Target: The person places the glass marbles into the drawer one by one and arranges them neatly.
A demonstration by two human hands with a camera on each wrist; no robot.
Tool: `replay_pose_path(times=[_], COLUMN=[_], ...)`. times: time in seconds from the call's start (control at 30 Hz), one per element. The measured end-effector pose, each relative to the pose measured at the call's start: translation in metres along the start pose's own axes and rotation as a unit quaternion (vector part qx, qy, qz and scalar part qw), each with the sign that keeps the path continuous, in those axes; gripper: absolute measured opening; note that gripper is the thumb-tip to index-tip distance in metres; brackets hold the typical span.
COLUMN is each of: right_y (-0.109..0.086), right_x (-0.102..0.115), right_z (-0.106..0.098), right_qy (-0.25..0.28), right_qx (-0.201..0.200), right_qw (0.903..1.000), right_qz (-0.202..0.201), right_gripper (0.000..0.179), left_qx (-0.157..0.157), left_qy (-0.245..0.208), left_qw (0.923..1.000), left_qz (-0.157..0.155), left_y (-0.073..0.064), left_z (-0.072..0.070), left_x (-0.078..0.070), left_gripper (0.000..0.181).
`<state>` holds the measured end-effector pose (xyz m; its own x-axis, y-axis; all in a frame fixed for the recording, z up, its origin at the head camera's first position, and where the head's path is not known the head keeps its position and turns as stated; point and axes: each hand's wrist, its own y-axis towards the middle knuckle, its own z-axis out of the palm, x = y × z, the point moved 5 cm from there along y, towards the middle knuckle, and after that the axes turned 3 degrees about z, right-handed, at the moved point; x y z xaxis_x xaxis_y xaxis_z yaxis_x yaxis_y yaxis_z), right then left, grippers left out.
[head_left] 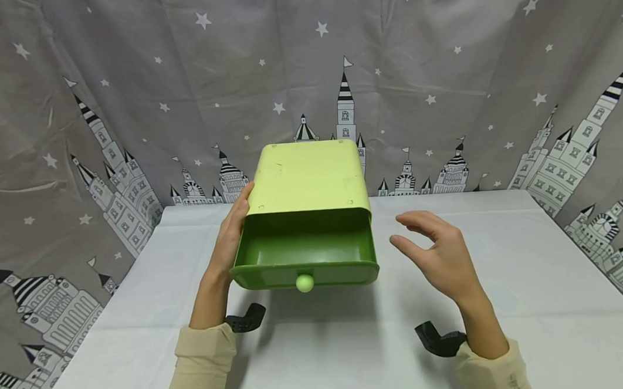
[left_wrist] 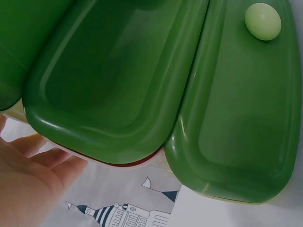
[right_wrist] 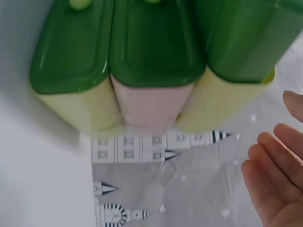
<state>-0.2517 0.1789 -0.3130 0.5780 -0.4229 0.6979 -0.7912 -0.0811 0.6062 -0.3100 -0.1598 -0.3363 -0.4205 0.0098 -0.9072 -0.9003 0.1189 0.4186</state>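
A small three-tier drawer cabinet (head_left: 309, 177) with a pale yellow-green top stands in the middle of the table. Its top drawer (head_left: 270, 277), dark green with a light green round knob (head_left: 304, 283), is pulled out, and the visible inside is bare. Two lower drawer fronts, the middle one (left_wrist: 118, 85) and the bottom one (left_wrist: 251, 94), look closed in the left wrist view. Along the cabinet's left side rests my left hand (head_left: 226, 243), fingers extended against it. My right hand (head_left: 443, 257) is held off to the right, apart from the cabinet, thumb and fingers spread around nothing.
A white cloth covers the table (head_left: 548, 324). Behind it and along both sides hangs a grey curtain (head_left: 218, 54) printed with castles and stars. Black camera mounts (head_left: 440, 340) sit at both wrists, below beige sleeves (head_left: 497, 374).
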Motion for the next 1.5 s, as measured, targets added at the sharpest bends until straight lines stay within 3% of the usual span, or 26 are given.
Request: replay_pose_path(times=[0.73,1.1,1.5], right_y=[-0.007,-0.019,-0.027], right_x=[-0.069,-0.106,-0.122], right_z=[-0.035,-0.054,-0.053], right_qy=[-0.07,-0.074,-0.077], right_qx=[0.008,0.005,0.027], right_qw=[0.9922,0.986,0.9783], right_qz=[0.103,0.149,0.19], right_gripper=[0.03,0.036,0.039], left_qx=[-0.002,0.003,0.002], left_qy=[0.003,-0.01,-0.01], left_qw=[1.0,0.9999,0.9999], left_qz=[-0.003,-0.001,-0.004], left_y=[0.0,0.0,0.0], left_z=[-0.001,0.001,0.0], left_x=[-0.002,-0.001,-0.002], left_gripper=[0.055,0.057,0.055])
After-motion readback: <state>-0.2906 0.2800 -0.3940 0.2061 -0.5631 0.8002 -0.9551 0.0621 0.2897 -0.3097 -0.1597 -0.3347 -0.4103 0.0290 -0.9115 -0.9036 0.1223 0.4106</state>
